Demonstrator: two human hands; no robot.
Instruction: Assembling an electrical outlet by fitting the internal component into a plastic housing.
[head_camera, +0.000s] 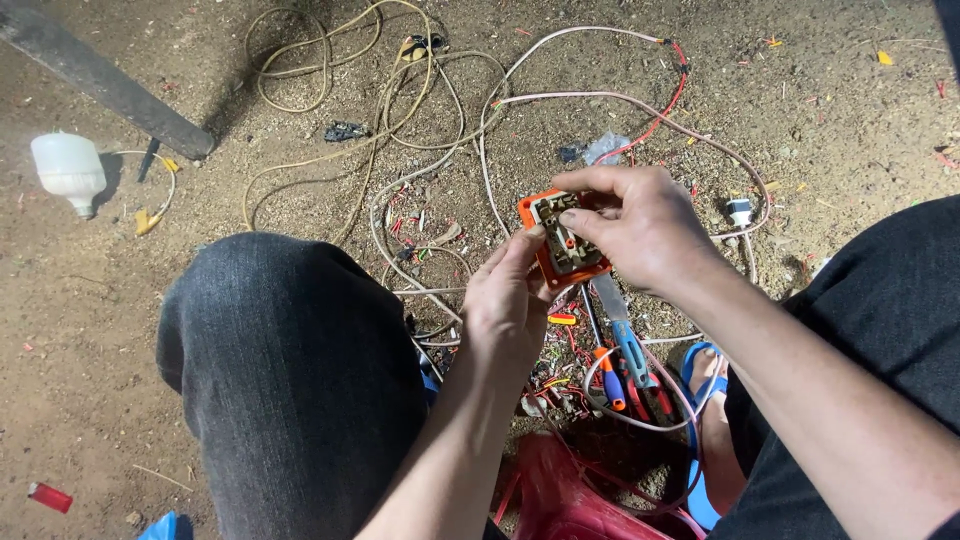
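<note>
From the head view I have both hands up over the dirt floor (90, 330), working on one small orange switch box (562, 240) held between the knees. My left hand (505, 305) comes in from below with its grip clamped on the lower edge of the box, thumb pressed to the near side. My right hand (640, 225) comes over from the right, fingers pinched together on the upper and right rim, with the forefinger tip down at the open face.

I judge the step in hand as work on the box's insides: the cover side is turned up and brownish metal parts show within. The next move, as I read it, calls for a steady left hold and a fine fingertip touch from the right, since the parts inside are small and close together.

As for containers, the box is the only one I can see into, and it holds just those fittings. A red plastic thing (560, 495) sits low in view; I cannot tell what it is. Screwdrivers (625, 365) lie below the hands among the tangled cables (400, 130), and a white bulb (68, 170) rests well apart at left
</note>
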